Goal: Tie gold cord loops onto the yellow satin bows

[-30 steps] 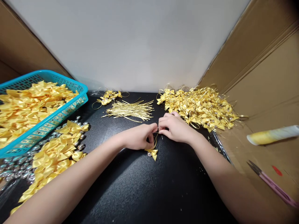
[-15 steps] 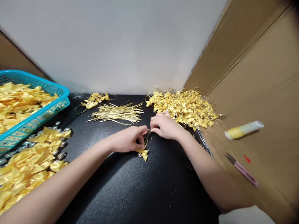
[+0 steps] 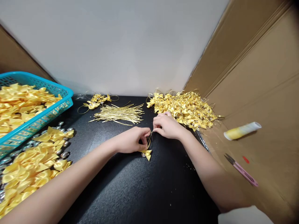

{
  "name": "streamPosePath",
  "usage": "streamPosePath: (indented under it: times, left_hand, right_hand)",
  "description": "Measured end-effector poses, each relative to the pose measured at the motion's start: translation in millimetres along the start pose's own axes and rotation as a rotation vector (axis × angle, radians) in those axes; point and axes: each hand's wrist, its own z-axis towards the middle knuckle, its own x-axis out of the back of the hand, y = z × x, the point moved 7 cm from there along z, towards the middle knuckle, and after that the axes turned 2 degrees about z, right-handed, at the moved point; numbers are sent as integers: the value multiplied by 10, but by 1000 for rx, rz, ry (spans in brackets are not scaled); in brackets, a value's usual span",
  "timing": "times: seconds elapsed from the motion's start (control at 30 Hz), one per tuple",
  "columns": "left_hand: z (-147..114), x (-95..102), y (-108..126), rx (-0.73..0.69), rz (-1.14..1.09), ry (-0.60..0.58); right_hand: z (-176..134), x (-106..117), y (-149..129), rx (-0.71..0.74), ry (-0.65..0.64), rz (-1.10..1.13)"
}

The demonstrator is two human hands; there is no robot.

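Observation:
Over the black table, my left hand (image 3: 134,140) pinches a thin gold cord (image 3: 149,141) bent into a loop. From the lower end of that loop hangs a yellow ribbon bow (image 3: 148,154) with a small silvery bell or bead (image 3: 143,154) beside it. My right hand (image 3: 165,126) has its fingertips closed on the cord's end, close to the left fingertips. The cord ends cross between the two hands; whether they are knotted is too small to tell.
Cut gold cords (image 3: 119,114) lie behind my hands. Finished bows on loops (image 3: 187,107) are heaped back right. Loose bows (image 3: 35,161) and a blue basket (image 3: 67,93) of bows stand left. Pink thread snips (image 3: 244,172) and a yellow-white roll (image 3: 243,130) lie on cardboard at right.
The view has shifted slightly, so most things on the left appear a little further right. Both hands keep their pinch on the cord, with the bow still hanging below the left hand.

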Motion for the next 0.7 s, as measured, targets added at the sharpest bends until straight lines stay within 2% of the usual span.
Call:
streamPosePath:
  times: [0.23, 0.3, 0.37, 0.43, 0.53, 0.6, 0.7]
  left_hand:
    - [31, -11, -45, -41, -136, 33]
    - [42, -28, -53, -51, -145, -3]
    - [48, -41, -64, -40, -116, -46]
    - [48, -39, -80, -10, -98, -70]
    - [36, -37, -97, 37, -115, -93]
    - [24, -46, -87, 39, -139, -112]
    - [17, -48, -77, 27, -157, -117]
  right_hand:
    - [-11, 40, 24, -55, 27, -32]
    - [-106, 125, -11, -95, 67, -28]
    - [-325, 253, -43, -133, 158, -25]
    - [-701, 353, -26, -179, 245, -64]
    - [-1558, 392, 202, -383, 369, -180]
    - [-2223, 341, 411, -562, 437, -328]
    - [-3032, 146, 685, -799, 412, -494]
